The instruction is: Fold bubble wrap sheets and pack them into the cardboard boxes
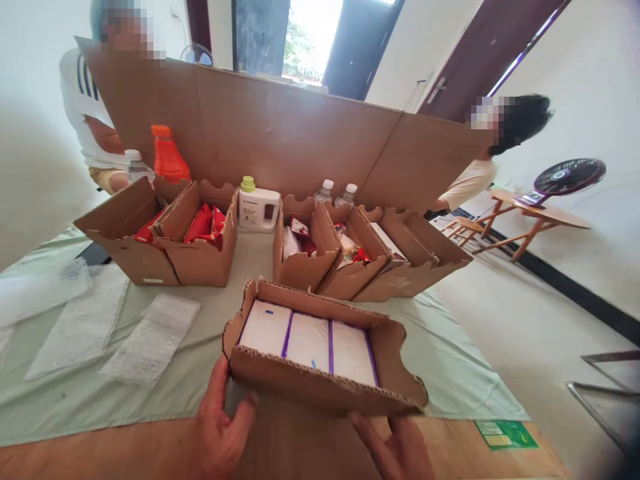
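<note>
Two hands at the near side of an open cardboard box (325, 383) packed with white, purple-edged packs (309, 340).
From where I stand, the left hand (225, 423) is at the box's near left corner, thumb and forefinger spread apart; its other fingers are hard to make out, so I can't tell whether it grips. The right hand (393, 447) touches under the near edge, fingertips tucked from sight and its lower part cut off; I can't tell whether it is pinching. The box lies just beyond both hands, its underside hidden. Left of the left hand lies clear bubble wrap (153, 340); well beyond the right hand, bottles (346, 195) are half hidden behind other cartons (303, 263).
</note>
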Motion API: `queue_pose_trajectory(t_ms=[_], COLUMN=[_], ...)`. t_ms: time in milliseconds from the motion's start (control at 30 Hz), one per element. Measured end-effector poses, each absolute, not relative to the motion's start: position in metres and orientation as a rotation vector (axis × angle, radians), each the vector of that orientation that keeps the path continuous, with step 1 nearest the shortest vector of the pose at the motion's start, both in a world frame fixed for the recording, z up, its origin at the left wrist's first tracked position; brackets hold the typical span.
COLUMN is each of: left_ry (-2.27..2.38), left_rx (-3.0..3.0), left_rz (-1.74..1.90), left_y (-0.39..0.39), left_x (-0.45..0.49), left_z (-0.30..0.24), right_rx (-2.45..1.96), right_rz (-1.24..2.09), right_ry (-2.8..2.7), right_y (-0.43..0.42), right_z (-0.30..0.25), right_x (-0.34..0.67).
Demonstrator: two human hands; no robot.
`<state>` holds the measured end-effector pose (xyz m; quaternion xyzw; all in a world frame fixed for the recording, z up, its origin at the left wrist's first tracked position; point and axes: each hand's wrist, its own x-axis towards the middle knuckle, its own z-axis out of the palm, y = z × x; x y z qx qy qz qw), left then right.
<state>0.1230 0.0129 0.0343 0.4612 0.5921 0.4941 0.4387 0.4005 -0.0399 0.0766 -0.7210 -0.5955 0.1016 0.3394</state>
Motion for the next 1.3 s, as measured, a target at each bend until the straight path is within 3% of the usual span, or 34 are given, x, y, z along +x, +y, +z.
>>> queue_pose_trajectory(t_ms=[233, 433, 600, 800, 1000, 1300], left_ry=[1.259, 1.357, 1.839, 2.414, 2.416, 1.935], left_rx=[1.196, 1.453, 1.896, 1.851, 1.731, 1.755], left_rz=[1.297, 1.208, 1.215, 0.894, 0.855, 0.944], left_y=[0.091, 0.083, 0.072, 0.076, 0.079, 0.024], left_x=[0.149, 0.137, 0.055, -0.030, -0.035, -0.002], left_z=[0.071, 0.062, 0.056, 0.053, 0.041, 0.085], right_rx=[-1.631, -1.627, -1.744, -1.812, -1.297, -1.086], right_rz=[0.466, 0.557, 0.693, 0.402, 0.130, 0.417], right_ry=[-1.504, -1.380, -1.353, -1.564, -1.990, -2.114], right_y=[0.065, 0.085, 0.053, 0.006, 0.008, 0.035], right_z=[0.099, 0.071, 0.030, 0.010, 0.027, 0.097], right_x=[0.410, 0.417, 0.414, 0.395, 0.336, 0.241])
